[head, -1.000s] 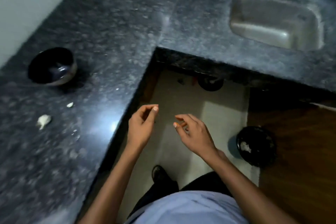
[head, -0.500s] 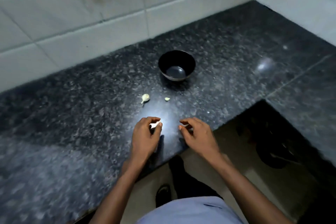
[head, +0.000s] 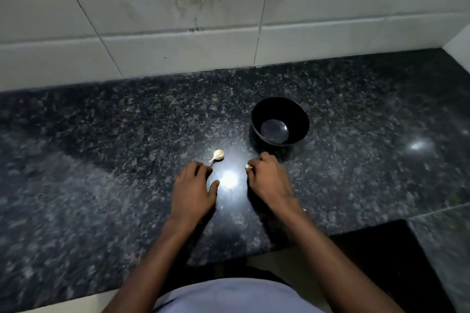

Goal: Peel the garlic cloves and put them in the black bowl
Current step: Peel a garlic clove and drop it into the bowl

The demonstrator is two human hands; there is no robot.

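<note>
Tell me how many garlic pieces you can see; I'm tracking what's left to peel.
2. One garlic clove lies on the counter just beyond the left hand; a smaller piece sits at the right hand fingertips. More may be hidden under it.

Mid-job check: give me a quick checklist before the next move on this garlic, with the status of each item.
1. Black bowl upright on the counter, within reach: ok.
2. Bowl holds peeled cloves: not ok, it looks empty.
3. Right hand has a grip on a small garlic piece: ok, fingers curled round it.
4. That piece is peeled: cannot tell, mostly hidden.
5. Left hand free, fingers resting on the counter: ok.
6. Garlic clove beyond the left fingertips peeled: not ok, skin and stem tail show.
</note>
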